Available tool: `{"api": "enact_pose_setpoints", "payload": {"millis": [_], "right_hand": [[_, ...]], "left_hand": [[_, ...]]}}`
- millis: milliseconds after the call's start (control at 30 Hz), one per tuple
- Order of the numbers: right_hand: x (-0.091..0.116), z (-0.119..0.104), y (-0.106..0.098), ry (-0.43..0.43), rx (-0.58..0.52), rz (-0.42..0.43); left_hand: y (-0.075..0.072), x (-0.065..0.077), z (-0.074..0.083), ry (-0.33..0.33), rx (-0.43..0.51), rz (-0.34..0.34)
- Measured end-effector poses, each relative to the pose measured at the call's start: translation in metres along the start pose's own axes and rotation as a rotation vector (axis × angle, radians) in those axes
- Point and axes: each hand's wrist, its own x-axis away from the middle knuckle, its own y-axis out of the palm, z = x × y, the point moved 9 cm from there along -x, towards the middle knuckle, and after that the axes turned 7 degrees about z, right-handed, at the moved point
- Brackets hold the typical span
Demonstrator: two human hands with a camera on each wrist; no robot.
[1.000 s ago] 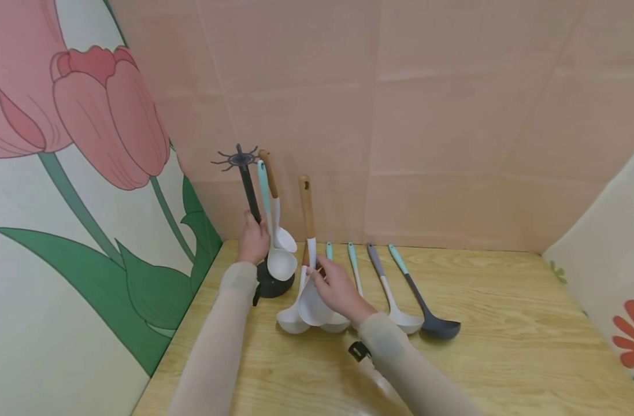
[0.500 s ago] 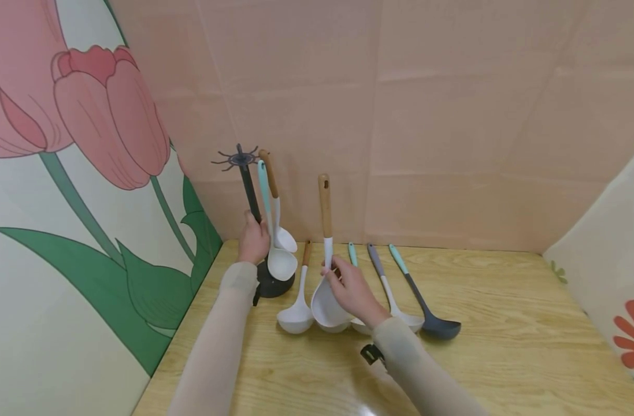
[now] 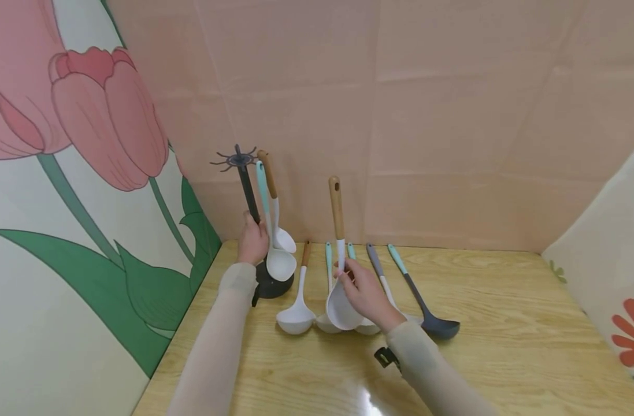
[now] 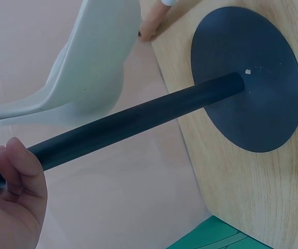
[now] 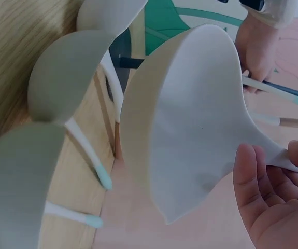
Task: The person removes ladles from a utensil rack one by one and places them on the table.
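Note:
My left hand (image 3: 252,241) grips the black post of a utensil stand (image 3: 248,193), whose top has a ring of hooks. Two ladles hang from it: one white with a teal handle (image 3: 281,266), another white with a wooden handle (image 3: 284,240). In my right hand (image 3: 367,294), thumb and fingers pinch the white neck of a ladle (image 5: 200,119), its wooden handle pointing up and its bowl down. That bowl overlaps the lying ladles in the head view. The left wrist view shows the post meeting its round base (image 4: 247,114) on the table.
A row of ladles lies along the back of the wooden table (image 3: 504,300): a brown-handled white one (image 3: 296,318), two teal-handled ones, a purple-grey-handled one partly behind my right arm, and a dark grey ladle (image 3: 441,329). A pink-beige backdrop (image 3: 452,144) rises behind.
My right hand has moved to the right with the upright ladle, along the row, uncovering the brown-handled ladle and a teal-handled one. My left hand stays on the stand.

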Motion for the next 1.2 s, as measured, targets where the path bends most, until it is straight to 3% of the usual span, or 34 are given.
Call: {"api": "enact_pose_setpoints", "payload": {"millis": [833,1200], "right_hand": [[0.005,0.017,-0.029,0.068,0.043,-0.013],[0.007,0.019,-0.05,0.034,0.074,0.04]], "left_hand": [[-0.001,0.0,0.0,0.016,-0.021,0.034],[-0.002,0.0,0.001,0.03,-0.024,0.043]]}}
